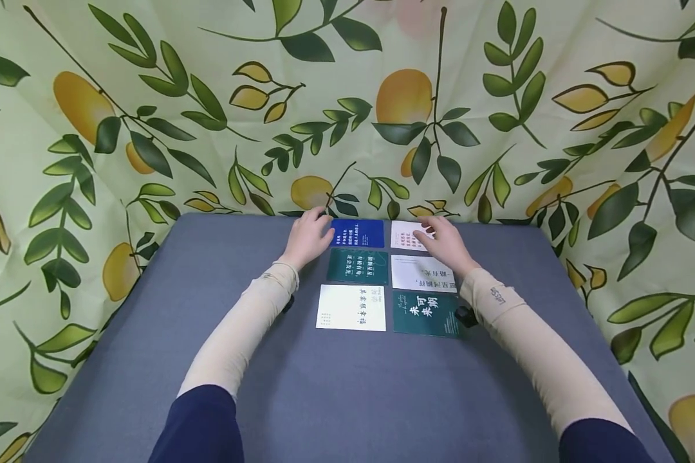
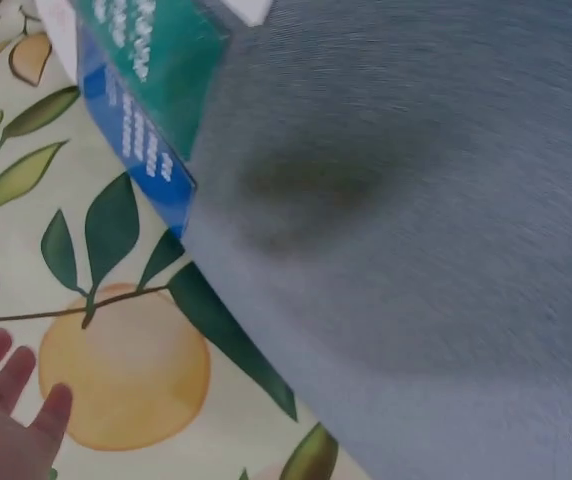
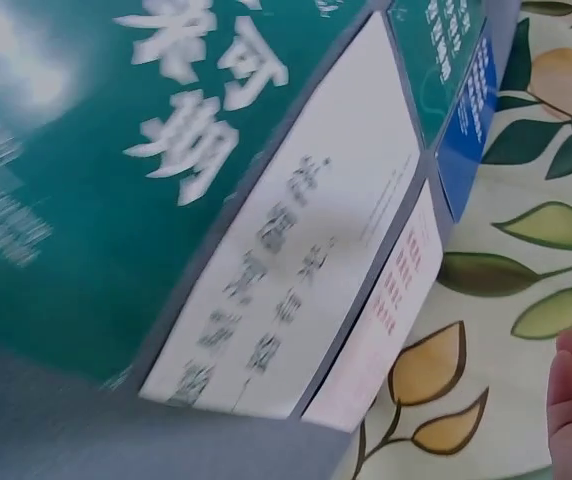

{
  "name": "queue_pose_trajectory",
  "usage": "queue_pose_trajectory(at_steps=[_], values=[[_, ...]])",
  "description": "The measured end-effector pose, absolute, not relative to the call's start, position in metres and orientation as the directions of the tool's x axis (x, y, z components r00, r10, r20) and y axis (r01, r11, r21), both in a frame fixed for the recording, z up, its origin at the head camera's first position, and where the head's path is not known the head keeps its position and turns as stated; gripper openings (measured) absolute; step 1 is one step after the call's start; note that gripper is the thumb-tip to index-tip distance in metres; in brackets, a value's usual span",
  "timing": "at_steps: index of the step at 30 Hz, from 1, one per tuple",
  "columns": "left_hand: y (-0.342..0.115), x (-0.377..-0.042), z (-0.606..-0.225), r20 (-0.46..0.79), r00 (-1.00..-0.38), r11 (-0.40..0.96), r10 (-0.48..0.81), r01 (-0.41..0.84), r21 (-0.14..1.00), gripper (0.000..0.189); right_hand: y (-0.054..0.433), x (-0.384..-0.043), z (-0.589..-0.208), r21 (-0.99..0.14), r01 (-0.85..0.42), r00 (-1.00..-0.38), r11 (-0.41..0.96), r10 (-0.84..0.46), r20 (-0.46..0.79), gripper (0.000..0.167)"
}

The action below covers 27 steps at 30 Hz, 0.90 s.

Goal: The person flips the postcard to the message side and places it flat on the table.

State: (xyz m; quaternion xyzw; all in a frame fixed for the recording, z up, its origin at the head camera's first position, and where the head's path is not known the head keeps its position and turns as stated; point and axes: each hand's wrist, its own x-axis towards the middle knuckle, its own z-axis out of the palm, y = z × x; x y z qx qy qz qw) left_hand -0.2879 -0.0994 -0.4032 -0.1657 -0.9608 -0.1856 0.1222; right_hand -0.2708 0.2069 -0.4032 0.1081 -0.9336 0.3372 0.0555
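Note:
Several printed cards lie flat in two columns on the table. My left hand point(image 1: 309, 239), fingers loosely spread, is at the left edge of the blue card point(image 1: 358, 233) at the back; its fingers point(image 2: 54, 412) also show in the left wrist view. Over the right part of the white card with red print point(image 1: 404, 235) is my right hand point(image 1: 447, 244), fingers relaxed and partly covering it. In front of these lie a green card point(image 1: 347, 266) and a white card with black writing point(image 1: 419, 273). Nearest me are a cream card point(image 1: 342, 308) and a larger-lettered green card point(image 1: 419, 321).
A grey-blue cloth covers the table point(image 1: 347, 399). Right behind its back edge hangs a curtain point(image 1: 336, 148) printed with leaves and yellow fruit. A small black object point(image 1: 466, 316) at my right wrist overlaps the front green card's right edge.

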Motion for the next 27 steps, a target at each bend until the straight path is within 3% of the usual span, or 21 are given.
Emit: queue_pose_trajectory(at_steps=[8, 12, 19, 22, 27], values=[[-0.088, -0.311, -0.400, 0.110, -0.982, 0.854, 0.154, 0.188, 0.485, 0.035, 0.176, -0.304, -0.403, -0.674, -0.190, -0.982, 0.714, -0.138, 0.131, 0.043], [-0.088, -0.319, -0.411, 0.049, -0.986, 0.819, 0.161, 0.161, 0.550, 0.041, 0.164, -0.313, -0.407, -0.746, -0.110, -0.994, 0.657, -0.090, 0.068, 0.040], [-0.107, -0.438, -0.546, -0.104, -0.985, 0.785, 0.140, 0.046, 0.618, 0.080, 0.156, -0.322, -0.426, -0.799, 0.043, -0.998, 0.600, -0.018, -0.067, 0.036], [-0.105, -0.443, -0.551, -0.186, -0.975, 0.736, 0.121, -0.038, 0.676, 0.081, 0.152, -0.321, -0.434, -0.831, 0.086, -0.995, 0.549, 0.013, -0.095, 0.035], [-0.094, -0.411, -0.525, -0.284, -0.951, 0.632, 0.124, -0.145, 0.761, 0.072, 0.140, -0.318, -0.446, -0.890, 0.155, -0.987, 0.428, 0.025, -0.160, 0.041]])
